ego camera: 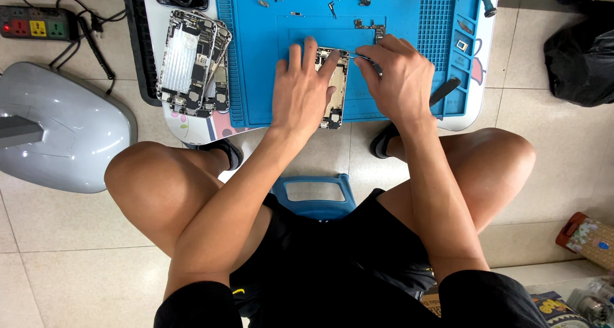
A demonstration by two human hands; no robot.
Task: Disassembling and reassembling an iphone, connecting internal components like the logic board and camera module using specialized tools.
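Note:
An opened phone housing [336,91] lies on a blue work mat [262,46] on a low table. My left hand [302,88] rests flat on the housing's left side and holds it down. My right hand [398,75] grips thin metal tweezers [366,58], whose tip points at the housing's upper end. A black tool handle [446,90] sticks out from under my right hand. Small loose parts [368,25] lie on the mat beyond the housing.
A stack of bare phone housings [192,62] lies left of the mat. A power strip [33,22] and cables sit at far left, above a grey rounded casing [70,130]. A black bag [582,53] is at right. My knees flank a blue stool [314,197].

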